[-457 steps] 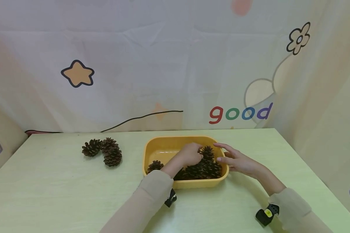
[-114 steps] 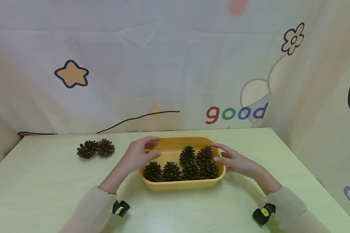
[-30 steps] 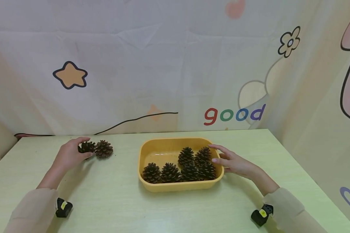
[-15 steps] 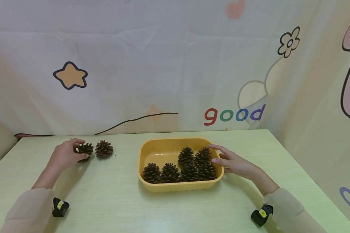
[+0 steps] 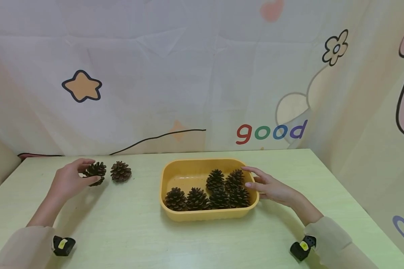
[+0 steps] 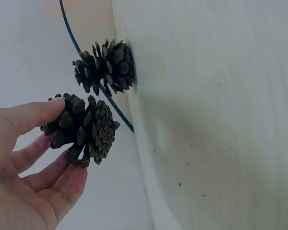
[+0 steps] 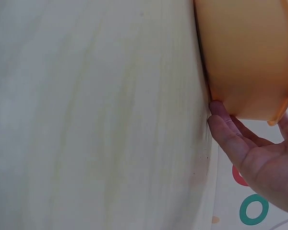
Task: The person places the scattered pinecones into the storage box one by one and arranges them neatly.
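At the table's far left, my left hand holds a brown pine cone between thumb and fingers. The left wrist view shows this pine cone raised off the tabletop. Just right of it, a second pine cone stands on the table, apart from the hand. My right hand holds the right end of a yellow plastic tub, thumb and forefinger over the rim. Its other fingers touch the outer wall low down, as the right wrist view shows. Several pine cones sit upright in the tub, along the near side and right end.
The pale green table meets a printed cloth backdrop along its back edge. Another stretch of cloth closes off the right side. Small dark specks lie on the tabletop near the left hand.
Earlier, three pine cones lay at the left; one has since left the table. In the last second my left hand drew its pine cone leftward, away from its neighbour, and raised it. Right hand keeps still.
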Available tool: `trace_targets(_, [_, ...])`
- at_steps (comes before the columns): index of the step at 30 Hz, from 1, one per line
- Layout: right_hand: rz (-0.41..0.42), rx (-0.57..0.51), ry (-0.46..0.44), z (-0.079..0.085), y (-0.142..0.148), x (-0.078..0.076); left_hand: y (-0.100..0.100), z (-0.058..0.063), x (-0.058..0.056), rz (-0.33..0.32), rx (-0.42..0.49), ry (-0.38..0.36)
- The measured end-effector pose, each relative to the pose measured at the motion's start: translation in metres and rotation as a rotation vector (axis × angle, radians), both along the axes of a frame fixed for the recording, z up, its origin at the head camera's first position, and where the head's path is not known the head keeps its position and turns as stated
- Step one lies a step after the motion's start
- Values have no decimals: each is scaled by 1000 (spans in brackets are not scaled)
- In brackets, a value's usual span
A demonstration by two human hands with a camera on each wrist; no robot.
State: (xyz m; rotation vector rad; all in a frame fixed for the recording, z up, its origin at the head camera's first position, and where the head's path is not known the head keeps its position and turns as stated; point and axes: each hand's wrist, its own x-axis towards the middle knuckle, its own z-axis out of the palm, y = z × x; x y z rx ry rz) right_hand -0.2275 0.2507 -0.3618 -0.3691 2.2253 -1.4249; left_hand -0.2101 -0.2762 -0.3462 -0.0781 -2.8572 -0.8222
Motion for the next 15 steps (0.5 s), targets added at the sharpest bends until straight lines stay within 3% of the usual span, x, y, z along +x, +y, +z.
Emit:
trace_targets(6, [3, 1, 9, 2, -2, 1, 6, 5, 10, 5, 31, 45])
trace_targets(15, [4, 7, 12, 1, 0, 2, 23, 15, 24, -12, 98, 46])
